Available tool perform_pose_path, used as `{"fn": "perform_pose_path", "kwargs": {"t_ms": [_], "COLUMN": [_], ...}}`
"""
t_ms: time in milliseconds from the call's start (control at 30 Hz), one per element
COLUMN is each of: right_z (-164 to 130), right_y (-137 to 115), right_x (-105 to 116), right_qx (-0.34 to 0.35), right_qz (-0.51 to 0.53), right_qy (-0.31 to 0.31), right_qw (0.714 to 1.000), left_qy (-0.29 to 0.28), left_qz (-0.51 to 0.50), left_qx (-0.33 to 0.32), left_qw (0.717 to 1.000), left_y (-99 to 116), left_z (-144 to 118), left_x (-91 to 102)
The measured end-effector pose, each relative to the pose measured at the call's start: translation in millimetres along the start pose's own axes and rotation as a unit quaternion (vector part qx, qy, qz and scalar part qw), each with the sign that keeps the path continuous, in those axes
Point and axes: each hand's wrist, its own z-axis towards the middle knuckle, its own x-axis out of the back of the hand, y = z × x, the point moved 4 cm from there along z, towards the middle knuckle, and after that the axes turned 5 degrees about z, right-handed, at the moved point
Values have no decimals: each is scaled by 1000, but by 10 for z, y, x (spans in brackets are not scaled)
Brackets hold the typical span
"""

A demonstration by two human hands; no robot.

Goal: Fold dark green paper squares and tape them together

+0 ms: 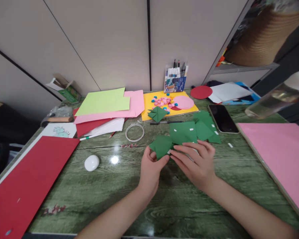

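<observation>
My left hand [151,169] pinches a folded piece of green paper [161,145] between thumb and fingers, just above the table. At the paper's lower right edge is a small white strip [169,152]. The fingertips of my right hand [198,164] come together at this strip, close to my left thumb. Right behind my hands lie more green paper pieces [183,131], with small white strips stuck on them. Further back, a pleated green paper shape [157,114] rests on the edge of a yellow sheet [146,106].
A phone [223,119] and a pink board [279,156] are at right, near a clear bottle [276,96]. Coloured sheets [102,103], a wire ring [135,132], a white round object [92,163] and a red sheet [37,179] are at left. A pen box [174,79] stands behind.
</observation>
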Motion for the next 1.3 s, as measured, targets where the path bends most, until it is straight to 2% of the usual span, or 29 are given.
{"fn": "perform_pose_path", "kwargs": {"t_ms": [533, 1300], "right_z": [-2, 9], "right_y": [-13, -35], "right_x": [18, 16], "right_qx": [-18, -12], "right_qz": [1, -4], "right_qy": [-1, -11], "right_qw": [1000, 1000], "left_qy": [33, 32], "left_qz": [88, 123], "left_qx": [-25, -38], "left_qw": [995, 991], "left_y": [53, 38], "left_z": [-1, -7], "left_x": [17, 36]}}
